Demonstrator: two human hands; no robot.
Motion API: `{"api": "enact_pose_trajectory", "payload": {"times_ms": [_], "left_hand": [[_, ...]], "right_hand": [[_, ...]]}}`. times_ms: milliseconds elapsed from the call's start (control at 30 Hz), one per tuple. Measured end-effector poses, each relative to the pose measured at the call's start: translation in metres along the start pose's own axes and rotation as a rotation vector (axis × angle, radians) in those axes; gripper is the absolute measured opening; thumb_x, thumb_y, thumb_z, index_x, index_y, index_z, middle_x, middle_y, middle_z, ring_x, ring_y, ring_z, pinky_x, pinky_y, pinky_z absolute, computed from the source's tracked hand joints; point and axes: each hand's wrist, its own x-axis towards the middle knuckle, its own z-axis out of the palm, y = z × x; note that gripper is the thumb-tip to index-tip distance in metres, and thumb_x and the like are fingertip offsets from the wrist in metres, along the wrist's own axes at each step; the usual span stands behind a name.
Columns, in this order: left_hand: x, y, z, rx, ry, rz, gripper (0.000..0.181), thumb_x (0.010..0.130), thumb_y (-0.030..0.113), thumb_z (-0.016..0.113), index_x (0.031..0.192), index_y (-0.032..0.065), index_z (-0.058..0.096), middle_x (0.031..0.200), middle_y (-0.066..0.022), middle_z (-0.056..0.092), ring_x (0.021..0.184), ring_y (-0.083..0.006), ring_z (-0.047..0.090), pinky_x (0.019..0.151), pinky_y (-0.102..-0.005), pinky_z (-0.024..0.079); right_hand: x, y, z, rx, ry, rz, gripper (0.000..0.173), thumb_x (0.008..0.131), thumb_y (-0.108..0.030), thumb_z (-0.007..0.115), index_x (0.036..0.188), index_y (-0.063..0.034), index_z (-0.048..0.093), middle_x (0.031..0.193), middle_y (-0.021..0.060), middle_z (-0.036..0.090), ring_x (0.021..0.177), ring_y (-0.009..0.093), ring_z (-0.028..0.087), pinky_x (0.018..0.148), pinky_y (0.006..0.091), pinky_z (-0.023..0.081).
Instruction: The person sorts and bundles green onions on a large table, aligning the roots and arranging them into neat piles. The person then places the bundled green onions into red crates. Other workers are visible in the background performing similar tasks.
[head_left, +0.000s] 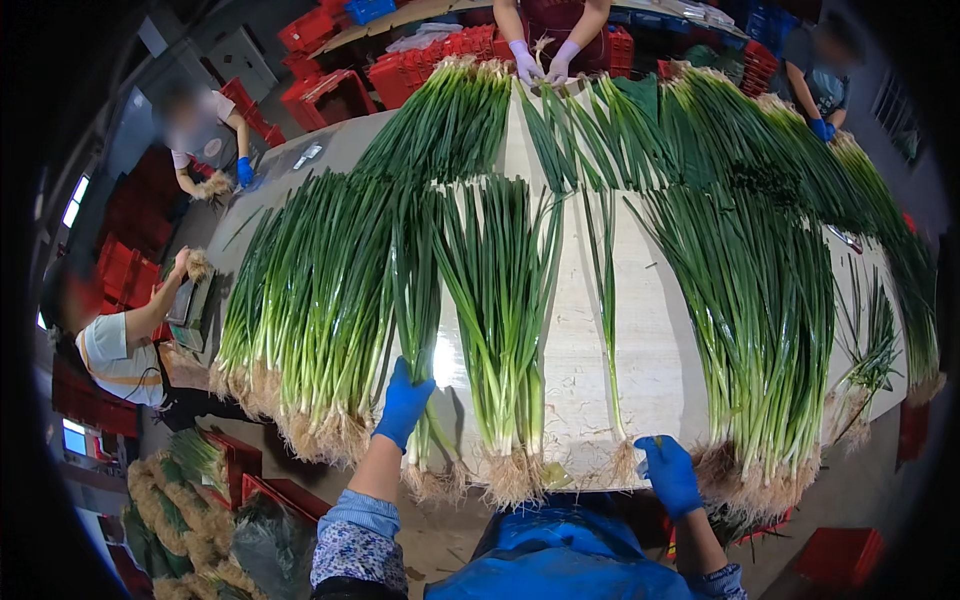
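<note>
My left hand (405, 405), in a blue glove, grips a thin bunch of green onions (416, 315) around the stalks, with its pale roots hanging at the near table edge. Just right of that bunch lies a thicker bundle of green onions (502, 315), roots toward me. One slim green onion (611, 337) rests apart on the pale tabletop (577, 360). My right hand (667, 472), also blue-gloved, is beside the root end of this onion, its fingers bent. Whether it pinches anything small is unclear. A big pile of green onions (757, 337) lies to its right.
Another large pile of green onions (315, 300) covers the table's left. Across the table a person's lilac-gloved hands (544, 69) handle onions; other people stand at both sides. Red crates (322, 97) are stacked behind, and bundled onions (176, 510) lie on the floor at lower left.
</note>
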Motion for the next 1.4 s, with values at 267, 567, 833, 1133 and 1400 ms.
{"api": "enact_pose_trajectory", "payload": {"times_ms": [267, 567, 833, 1133, 1400], "left_hand": [[-0.041, 0.02, 0.024, 0.434, 0.078, -0.133, 0.098, 0.069, 0.026, 0.078, 0.143, -0.0012, 0.02, 0.123, -0.0269, 0.049, 0.112, -0.04, 0.051, 0.093, -0.0429, 0.044], [-0.04, 0.031, -0.008, -0.85, -0.426, -0.4, 0.037, 0.081, 0.006, 0.067, 0.114, -0.0037, 0.053, 0.097, -0.0114, 0.063, 0.085, -0.021, 0.063, 0.076, -0.0316, 0.054], [-0.059, 0.049, 0.0, -1.235, -0.551, -0.498, 0.058, 0.078, 0.006, 0.059, 0.133, -0.0043, 0.042, 0.115, -0.0151, 0.058, 0.1, -0.027, 0.06, 0.088, -0.0377, 0.052], [-0.065, 0.042, -0.004, -1.158, -0.615, -0.466, 0.059, 0.08, 0.004, 0.065, 0.133, -0.0008, 0.04, 0.105, -0.0091, 0.058, 0.092, -0.0219, 0.059, 0.082, -0.0352, 0.053], [-0.069, 0.018, -0.01, -0.926, -0.458, -0.406, 0.05, 0.077, 0.005, 0.072, 0.12, -0.0007, 0.048, 0.09, -0.0091, 0.058, 0.076, -0.0195, 0.06, 0.069, -0.0308, 0.052]], "right_hand": [[0.025, -0.003, 0.04, -0.719, 0.049, -0.125, 0.034, 0.083, -0.033, 0.064, 0.098, -0.0021, 0.062, 0.09, 0.0192, 0.064, 0.083, 0.037, 0.063, 0.072, 0.0434, 0.05], [0.039, -0.006, 0.021, 0.1, -0.323, 0.11, 0.033, 0.084, -0.033, 0.065, 0.092, -0.0005, 0.063, 0.074, 0.007, 0.061, 0.065, 0.018, 0.059, 0.058, 0.0317, 0.048], [0.051, 0.036, 0.035, -0.252, 0.002, -0.153, 0.024, 0.087, -0.017, 0.06, 0.104, -0.0004, 0.062, 0.087, 0.0172, 0.065, 0.079, 0.031, 0.064, 0.07, 0.0379, 0.05], [0.053, 0.0, 0.024, -0.569, 0.224, -0.417, 0.022, 0.084, -0.01, 0.057, 0.104, -0.0043, 0.063, 0.093, 0.0173, 0.064, 0.084, 0.037, 0.062, 0.073, 0.0425, 0.05], [0.026, -0.018, -0.011, -0.332, 0.186, -0.31, 0.018, 0.084, -0.018, 0.063, 0.077, -0.0015, 0.059, 0.061, 0.0142, 0.06, 0.05, 0.024, 0.06, 0.049, 0.0334, 0.046]]}}
